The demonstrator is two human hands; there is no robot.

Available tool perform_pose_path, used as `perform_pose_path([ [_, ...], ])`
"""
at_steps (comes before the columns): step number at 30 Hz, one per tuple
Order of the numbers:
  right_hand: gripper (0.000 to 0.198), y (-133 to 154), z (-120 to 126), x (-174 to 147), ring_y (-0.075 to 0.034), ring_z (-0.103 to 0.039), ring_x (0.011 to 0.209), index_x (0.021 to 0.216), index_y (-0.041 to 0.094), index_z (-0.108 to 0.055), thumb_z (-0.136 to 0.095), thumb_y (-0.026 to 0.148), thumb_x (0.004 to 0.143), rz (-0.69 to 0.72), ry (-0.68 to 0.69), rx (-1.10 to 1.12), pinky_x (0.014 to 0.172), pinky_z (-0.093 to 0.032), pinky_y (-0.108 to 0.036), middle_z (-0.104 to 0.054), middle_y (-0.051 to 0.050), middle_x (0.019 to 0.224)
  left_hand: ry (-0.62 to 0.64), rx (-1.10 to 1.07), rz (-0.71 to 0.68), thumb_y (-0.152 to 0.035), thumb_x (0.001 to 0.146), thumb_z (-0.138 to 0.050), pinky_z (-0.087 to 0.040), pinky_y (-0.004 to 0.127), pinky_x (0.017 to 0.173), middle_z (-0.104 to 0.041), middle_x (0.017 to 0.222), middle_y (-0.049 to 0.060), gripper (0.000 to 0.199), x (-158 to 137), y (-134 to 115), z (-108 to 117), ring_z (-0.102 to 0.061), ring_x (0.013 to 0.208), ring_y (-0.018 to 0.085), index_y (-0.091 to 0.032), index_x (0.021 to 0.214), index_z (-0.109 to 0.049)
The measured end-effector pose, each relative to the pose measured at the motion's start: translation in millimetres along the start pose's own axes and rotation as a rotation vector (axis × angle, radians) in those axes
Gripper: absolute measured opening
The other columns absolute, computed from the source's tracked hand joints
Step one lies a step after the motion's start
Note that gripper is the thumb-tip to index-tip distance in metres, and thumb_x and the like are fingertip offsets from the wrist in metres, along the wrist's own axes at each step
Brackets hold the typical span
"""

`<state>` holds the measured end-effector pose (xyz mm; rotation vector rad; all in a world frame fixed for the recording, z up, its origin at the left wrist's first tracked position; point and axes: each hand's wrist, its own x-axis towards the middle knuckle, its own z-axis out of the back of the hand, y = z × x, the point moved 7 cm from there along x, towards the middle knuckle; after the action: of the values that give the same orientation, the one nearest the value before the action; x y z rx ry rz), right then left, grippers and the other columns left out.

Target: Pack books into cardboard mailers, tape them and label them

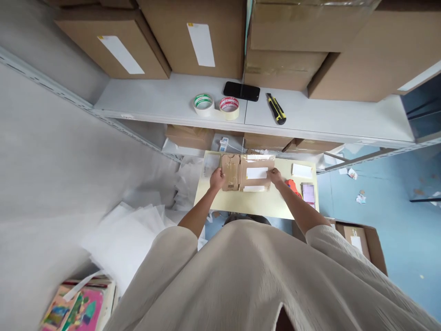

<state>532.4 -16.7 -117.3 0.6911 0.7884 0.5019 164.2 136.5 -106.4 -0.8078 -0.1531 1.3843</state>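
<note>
Between my hands is a flattish brown cardboard box [243, 179] with a fold line, white labels and shiny clear tape. My left hand [217, 179] is closed on its left edge. At its right edge, my right hand [274, 176] pinches the cardboard beside a white label. Beneath it lies a cream tabletop [227, 203]. Near my right forearm are a red-orange object [292, 185], perhaps a tape dispenser, and a purple-and-white card or packet [308, 193]. A white label stack [302, 171] lies farther back on the right.
A grey shelf [155, 99] crosses above the table, holding large cartons [210, 37], two tape rolls [229, 108], a black phone [241, 91] and a yellow-black utility knife [276, 109]. White foam sheets [127, 234] pile at left; an open carton [375, 248] stands at right.
</note>
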Motion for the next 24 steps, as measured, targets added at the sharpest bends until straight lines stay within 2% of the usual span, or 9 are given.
perform_pose_path([
  [3, 0.021, 6, 12, -21, -0.025, -0.068, 0.094, 0.101, 0.023, -0.065, -0.068, 0.038, 0.085, -0.027, -0.054, 0.019, 0.086, -0.057, -0.036, -0.076, -0.008, 0.102, -0.031, -0.047, -0.066, -0.021, 0.101, -0.064, -0.057, 0.038, 0.102, -0.08, 0.115, 0.009, 0.014, 8, -13, 12, -0.073, 0.111, 0.026, -0.025, 0.113, -0.07],
  [6, 0.027, 19, 26, -47, -0.028, -0.069, 0.102, 0.11, 0.023, -0.068, -0.067, 0.04, 0.089, 0.035, -0.104, 0.047, 0.091, -0.058, -0.037, -0.079, -0.01, 0.111, -0.04, -0.153, -0.176, -0.023, 0.101, -0.063, -0.058, 0.04, 0.109, -0.079, 0.125, 0.012, 0.025, 14, -36, 17, -0.074, 0.12, 0.027, -0.023, 0.125, -0.071],
  [9, 0.032, 28, 35, -77, -0.031, -0.071, 0.113, 0.122, 0.024, -0.07, -0.065, 0.039, 0.094, 0.083, -0.131, 0.041, 0.095, -0.059, -0.037, -0.081, -0.01, 0.121, 0.04, -0.33, -0.308, -0.018, 0.101, -0.058, -0.058, 0.039, 0.114, -0.075, 0.146, 0.014, 0.043, 13, -63, 13, -0.074, 0.129, 0.025, -0.022, 0.143, -0.067],
  [12, 0.045, 34, 39, -105, -0.031, -0.071, 0.125, 0.141, 0.026, -0.068, -0.065, 0.036, 0.097, 0.147, -0.118, 0.043, 0.1, -0.061, -0.039, -0.079, -0.01, 0.137, 0.118, -0.45, -0.339, -0.019, 0.106, -0.052, -0.057, 0.039, 0.119, -0.07, 0.16, 0.013, 0.055, 5, -78, 6, -0.074, 0.137, 0.025, -0.023, 0.16, -0.059],
  [15, 0.064, 37, 38, -124, -0.029, -0.073, 0.126, 0.159, 0.026, -0.06, -0.069, 0.034, 0.096, 0.218, -0.07, 0.052, 0.102, -0.063, -0.04, -0.075, -0.01, 0.148, 0.139, -0.498, -0.363, -0.024, 0.11, -0.05, -0.054, 0.04, 0.124, -0.068, 0.166, 0.012, 0.059, -6, -86, 2, -0.068, 0.149, 0.025, -0.024, 0.169, -0.052],
  [18, 0.074, 41, 37, -134, -0.03, -0.07, 0.133, 0.168, 0.027, -0.054, -0.071, 0.036, 0.096, 0.31, -0.029, 0.041, 0.105, -0.064, -0.042, -0.07, -0.012, 0.156, 0.162, -0.523, -0.402, -0.027, 0.112, -0.051, -0.053, 0.038, 0.126, -0.064, 0.17, 0.012, 0.06, -18, -90, -1, -0.062, 0.156, 0.024, -0.025, 0.172, -0.05],
  [21, 0.076, 44, 38, -139, -0.032, -0.062, 0.146, 0.169, 0.027, -0.054, -0.073, 0.044, 0.098, 0.424, -0.031, 0.04, 0.111, -0.062, -0.046, -0.063, -0.016, 0.162, 0.194, -0.535, -0.37, -0.032, 0.111, -0.057, -0.054, 0.04, 0.126, -0.061, 0.173, 0.012, 0.059, -25, -88, -2, -0.062, 0.157, 0.026, -0.026, 0.17, -0.055],
  [24, 0.073, 40, 38, -139, -0.034, -0.058, 0.153, 0.167, 0.027, -0.058, -0.073, 0.052, 0.099, 0.447, -0.023, 0.02, 0.114, -0.061, -0.046, -0.059, -0.017, 0.164, 0.22, -0.496, -0.343, -0.041, 0.113, -0.058, -0.051, 0.043, 0.13, -0.063, 0.172, 0.01, 0.052, -30, -86, 2, -0.06, 0.159, 0.028, -0.026, 0.163, -0.066],
])
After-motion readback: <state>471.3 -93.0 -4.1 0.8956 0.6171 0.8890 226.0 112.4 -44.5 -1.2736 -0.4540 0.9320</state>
